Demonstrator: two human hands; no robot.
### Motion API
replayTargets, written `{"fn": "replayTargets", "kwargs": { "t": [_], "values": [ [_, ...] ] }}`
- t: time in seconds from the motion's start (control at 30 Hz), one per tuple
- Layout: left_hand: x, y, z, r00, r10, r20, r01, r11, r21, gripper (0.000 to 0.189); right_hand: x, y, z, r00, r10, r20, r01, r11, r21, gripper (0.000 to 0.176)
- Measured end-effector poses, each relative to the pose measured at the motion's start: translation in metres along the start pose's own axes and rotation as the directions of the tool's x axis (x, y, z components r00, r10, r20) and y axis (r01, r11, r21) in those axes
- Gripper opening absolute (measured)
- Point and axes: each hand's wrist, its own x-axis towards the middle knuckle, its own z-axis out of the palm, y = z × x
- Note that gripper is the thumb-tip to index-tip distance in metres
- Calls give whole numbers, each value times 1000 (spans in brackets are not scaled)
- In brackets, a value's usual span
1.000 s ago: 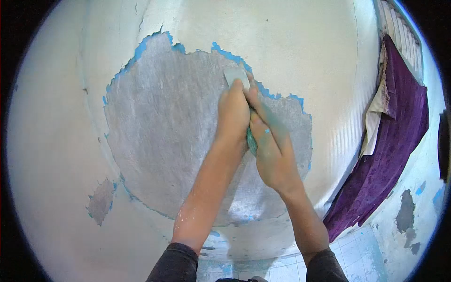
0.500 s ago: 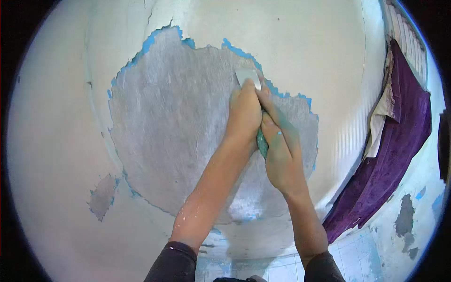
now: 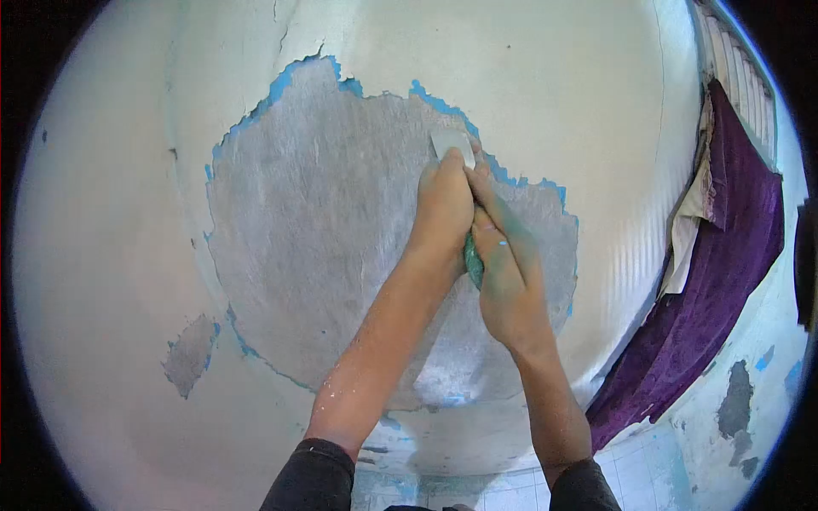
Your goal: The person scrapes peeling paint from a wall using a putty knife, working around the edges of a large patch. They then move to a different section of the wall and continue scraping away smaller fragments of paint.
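The green-handled scraper point(image 3: 475, 264) sits over the bare gray patch point(image 3: 315, 204), long axis running up the wall point(image 3: 562, 102), left hand point(image 3: 443, 204) clenched nearer the blade point(image 3: 447, 140) (thumb over it), right hand point(image 3: 509, 277) clasping lower.

A cream wall point(image 3: 545, 68) rises before me, a thin crack point(image 3: 284, 30) running down it at eleven o'clock. Pale slats point(image 3: 740, 72) show at two, a purple curtain point(image 3: 720, 255) hangs at three, and striped light falls just beside it. Grey blotches point(image 3: 734, 404) mark the side wall point(image 3: 694, 426) at four; whitish tiles point(image 3: 635, 464) lie towards five.
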Motion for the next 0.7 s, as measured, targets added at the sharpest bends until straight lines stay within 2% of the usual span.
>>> {"fn": "replayTargets", "kwargs": {
  "t": [0.03, 0.13, 0.17, 0.27, 0.37, 0.47, 0.5, 0.6, 0.63, 0.7],
  "values": [
    [7, 2, -5, 999, -4, 54, 1, 998, 58, 42, 3, -2, 2, 1000, 23, 4, -23, 1000, -15, 48],
    [3, 18, 4, 1000, -11, 23, 12, 999, -46, 41, 8, 1, 0, 999, -34, 2, 34, 996, -83, 49],
    [6, 11, 1, 1000, -7, 19, 7, 1000, 2, 40, 6, 3, 1, 998, -66, 5, 66, 993, -100, 49],
    [12, -6, -9, 995, 46, 89, -41, 997, -58, 38, -4, 13, 0, 997, -67, 39, 69, 997, -41, 49],
    [8, 15, -1, 999, -22, 42, 25, 998, -57, 36, 9, -10, 4, 998, 54, 40, -51, 995, -86, 50],
    [5, -1, -1, 999, 38, 4, -38, 999, 15, 35, -6, 8, 1, 1000, 1, 24, -2, 999, 51, 50],
    [10, 1, -4, 998, 15, 68, -13, 999, -37, 35, -4, -1, 1, 996, 75, 51, -77, 996, 41, 50],
    [23, 10, -3, 995, -78, 55, 84, 988, -131, 34, 4, -8, 3, 997, 63, 47, -63, 998, -10, 49],
    [9, 13, 2, 999, 8, 52, -4, 996, -89, 33, 2, -8, 3, 996, 73, 51, -72, 997, -14, 49],
    [2, 1, -2, 999, 0, 46, 2, 999, -48, 33, -8, -6, 2, 994, 92, 55, -91, 996, -15, 48]
  ]
}}
